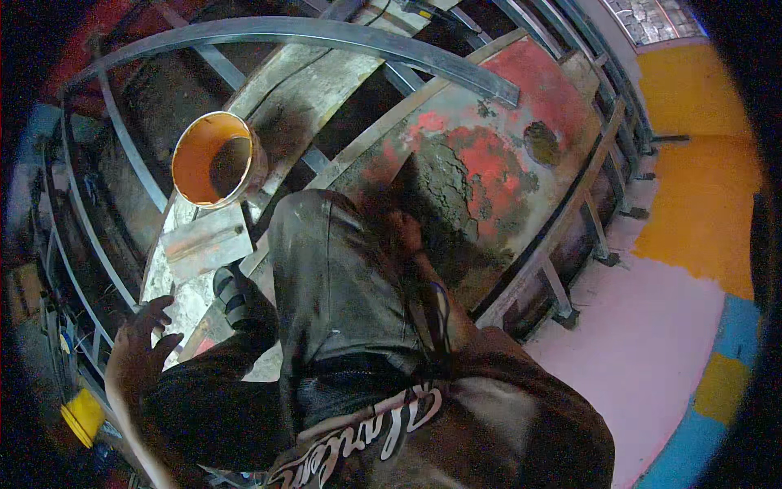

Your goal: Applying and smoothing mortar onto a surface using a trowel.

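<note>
My left hand (pixel 153 334) hangs at the lower left, fingers bent and apart, holding nothing. Above it a flat metal trowel blade (pixel 208 243) lies on a pale, stained board (pixel 171 289), below an orange-lined bucket (pixel 215 161) with dark material inside. My right hand (pixel 406 232) is low beside my bent knee, fingers curled at a dark shape; what it holds, if anything, I cannot make out. It is at the edge of a rough patch of grey wet mortar (pixel 446 191) on a red-and-grey stained panel (pixel 562 81).
Curved steel bars (pixel 342 39) cross above the bucket and down the left, with dark gaps between. Railing supports (pixel 599 228) line the right, beside a painted pink (pixel 635 359) and orange (pixel 692 212) floor. A yellow object (pixel 81 416) sits at the lower left.
</note>
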Action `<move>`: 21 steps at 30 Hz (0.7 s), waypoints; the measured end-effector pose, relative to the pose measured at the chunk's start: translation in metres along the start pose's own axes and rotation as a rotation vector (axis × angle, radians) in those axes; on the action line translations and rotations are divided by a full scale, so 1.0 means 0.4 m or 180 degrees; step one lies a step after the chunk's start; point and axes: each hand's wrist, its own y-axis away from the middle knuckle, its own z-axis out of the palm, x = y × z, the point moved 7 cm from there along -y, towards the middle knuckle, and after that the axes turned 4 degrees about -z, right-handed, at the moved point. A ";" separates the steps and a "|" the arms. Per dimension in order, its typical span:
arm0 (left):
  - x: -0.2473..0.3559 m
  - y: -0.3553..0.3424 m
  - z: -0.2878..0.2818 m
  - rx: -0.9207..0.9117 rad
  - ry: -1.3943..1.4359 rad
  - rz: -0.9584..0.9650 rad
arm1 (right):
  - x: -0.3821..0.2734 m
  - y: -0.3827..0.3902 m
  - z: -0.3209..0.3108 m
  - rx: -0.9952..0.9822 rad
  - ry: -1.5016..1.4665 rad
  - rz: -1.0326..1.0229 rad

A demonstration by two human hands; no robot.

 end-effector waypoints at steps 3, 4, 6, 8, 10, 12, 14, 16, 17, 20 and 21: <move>-0.008 -0.013 -0.002 -0.0045 0.0076 -0.0092 | 0.126 0.175 -0.076 -0.0244 -0.0246 0.0304; -0.007 -0.020 0.001 -0.0094 0.0099 -0.0128 | 0.156 0.256 -0.106 -0.0340 -0.0483 0.0402; 0.008 -0.040 -0.004 -0.0116 0.0099 0.0008 | 0.188 0.449 -0.154 -0.0561 -0.1287 0.0626; 0.014 -0.060 -0.002 -0.0226 0.0215 -0.0076 | 0.189 0.669 -0.192 -0.0751 -0.1962 0.0961; 0.013 -0.083 -0.002 -0.0361 0.0131 -0.0156 | 0.185 0.896 -0.234 -0.0742 -0.0862 0.1453; -0.004 -0.103 0.002 -0.0435 -0.0118 -0.0222 | 0.172 1.096 -0.245 -0.0053 -0.1821 0.2451; -0.037 -0.118 0.006 -0.0441 -0.0200 -0.0246 | 0.142 1.203 -0.202 0.0070 -0.2570 0.2801; -0.075 -0.135 0.012 -0.0365 -0.0237 -0.0076 | 0.126 1.257 -0.144 0.0154 -0.3155 0.3033; -0.102 -0.143 0.021 -0.0406 -0.0426 -0.0085 | 0.127 1.258 -0.114 0.0172 -0.3257 0.3062; -0.149 -0.163 0.034 -0.0350 -0.0177 0.0187 | 0.155 1.167 -0.046 0.0128 -0.2852 0.2785; -0.165 -0.165 0.036 -0.0344 0.0435 0.0044 | 0.163 1.108 -0.034 0.0118 -0.2615 0.2617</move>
